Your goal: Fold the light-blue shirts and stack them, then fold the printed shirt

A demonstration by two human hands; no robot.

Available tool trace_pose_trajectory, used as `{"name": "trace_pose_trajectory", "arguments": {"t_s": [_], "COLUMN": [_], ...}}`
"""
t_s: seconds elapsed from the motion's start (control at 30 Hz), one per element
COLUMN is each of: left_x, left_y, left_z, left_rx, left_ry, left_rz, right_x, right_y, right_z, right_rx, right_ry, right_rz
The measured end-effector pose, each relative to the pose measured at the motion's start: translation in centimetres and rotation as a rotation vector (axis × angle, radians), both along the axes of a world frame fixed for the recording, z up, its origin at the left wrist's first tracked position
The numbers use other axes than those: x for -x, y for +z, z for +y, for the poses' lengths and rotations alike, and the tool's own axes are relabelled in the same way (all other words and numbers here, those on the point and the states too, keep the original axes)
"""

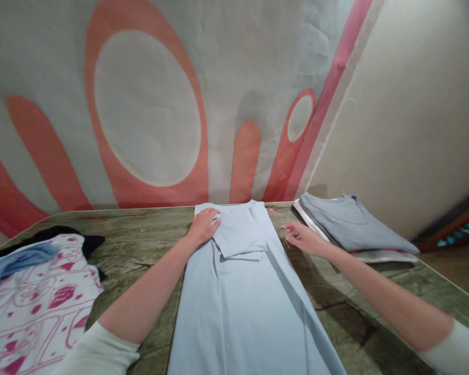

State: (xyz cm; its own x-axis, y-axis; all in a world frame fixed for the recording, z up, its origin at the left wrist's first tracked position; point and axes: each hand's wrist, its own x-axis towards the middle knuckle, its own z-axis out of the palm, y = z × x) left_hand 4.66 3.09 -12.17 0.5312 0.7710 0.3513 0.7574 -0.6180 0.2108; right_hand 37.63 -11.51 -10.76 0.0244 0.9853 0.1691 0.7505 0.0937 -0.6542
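A light blue garment [250, 312] lies lengthwise on the table in the middle, its sides folded inward. Near its far end, a sleeve-like flap [242, 242] rests across the top layer. My left hand [204, 226] lies on the garment's upper left part, palm down with fingers stretched over the cloth. Just off the garment's right edge, my right hand [300, 238] hovers above or touches the table; which of these I cannot tell. Its fingers are loosely bent and apart, with nothing seen in them.
On the right stands a stack of folded clothes with a grey shirt [359, 224] on top. At left lie a white garment with pink print [42, 302], a blue cloth [15, 265] and a black one [91, 245]. Behind the wood-patterned table [140, 255] rises a printed wall [226, 67].
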Motion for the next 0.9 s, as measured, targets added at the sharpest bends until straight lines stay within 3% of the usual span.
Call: {"name": "trace_pose_trajectory", "arguments": {"t_s": [0.13, 0.3, 0.5, 0.63, 0.77, 0.9], "left_x": [-0.6, -0.2, 2.6, 3.2, 0.6, -3.7], "left_y": [-0.2, -0.5, -0.2, 0.7, 1.9, 1.7], "left_z": [-0.6, -0.2, 0.7, 0.9, 0.6, -1.3], "left_rx": [0.112, 0.14, 0.172, 0.199, 0.24, 0.286], "left_ry": [-0.195, -0.141, -0.035, 0.047, 0.097, -0.03], "left_rz": [0.207, 0.298, 0.277, 0.276, 0.293, 0.314], "right_x": [2.7, 6.8, 9.0, 10.9, 12.8, 13.5], "right_y": [0.7, 1.0, 1.8, 2.3, 2.2, 2.6], "right_z": [-10.7, -18.1, -20.1, -21.3, -21.9, -21.6], "right_rx": [0.164, 0.184, 0.03, 0.13, 0.245, 0.274], "right_ry": [0.005, -0.019, -0.093, 0.084, 0.147, 0.136], "right_rz": [0.024, -0.093, -0.286, -0.271, -0.326, -0.411]}}
